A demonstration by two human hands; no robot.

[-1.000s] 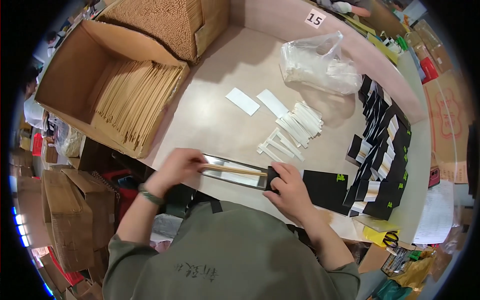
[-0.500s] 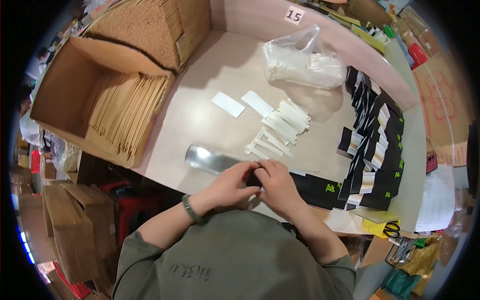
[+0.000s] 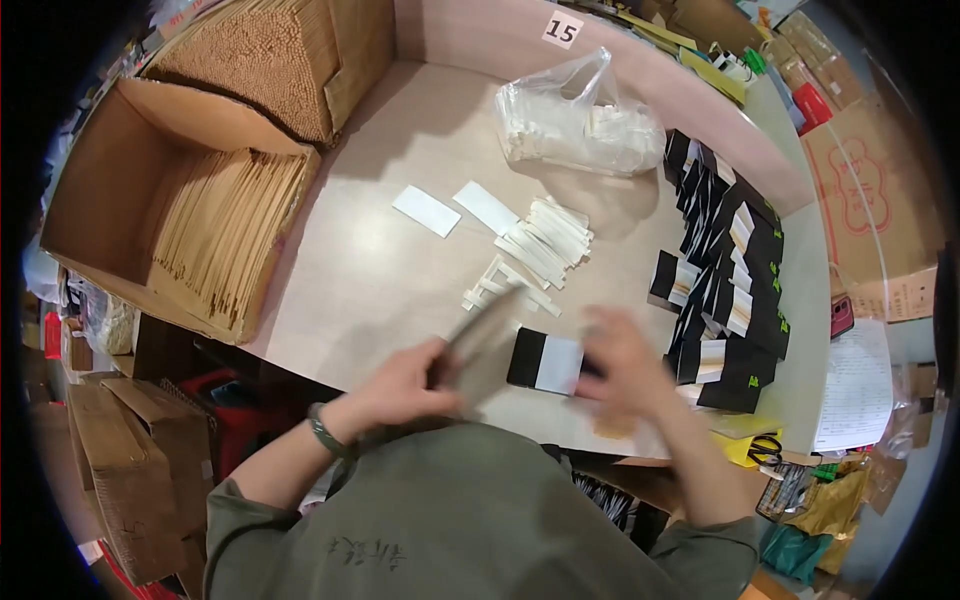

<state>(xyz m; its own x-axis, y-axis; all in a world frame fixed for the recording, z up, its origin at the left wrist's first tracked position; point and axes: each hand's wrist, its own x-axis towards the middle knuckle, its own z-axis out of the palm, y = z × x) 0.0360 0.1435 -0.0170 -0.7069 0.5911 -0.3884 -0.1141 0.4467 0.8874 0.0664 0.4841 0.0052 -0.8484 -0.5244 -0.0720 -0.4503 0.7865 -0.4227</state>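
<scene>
My left hand (image 3: 405, 385) is closed round a long, shiny metal strip (image 3: 484, 326), which is blurred and tilted up to the right. To its right lies a black sleeve with a white band (image 3: 558, 364), near the table's front edge. My right hand (image 3: 625, 365) is at the sleeve's right end and overlaps it, smeared by motion, so its grip is unclear. Beyond the sleeve are a few narrow white strips (image 3: 515, 285) and a fanned pile of white strips (image 3: 548, 240).
Several black-and-white sleeves (image 3: 735, 290) are heaped along the right side. A clear plastic bag (image 3: 580, 125) of white pieces stands at the back. Two white cards (image 3: 427, 211) lie mid-table. An open carton (image 3: 90, 190) of thin brown sticks is at left. Yellow-and-black scissors (image 3: 765, 450) lie front right.
My hands have parted, the right one moving right. The metal strip, flat on the table before, is now raised in my left hand. The black-and-white sleeve now shows between the hands.
</scene>
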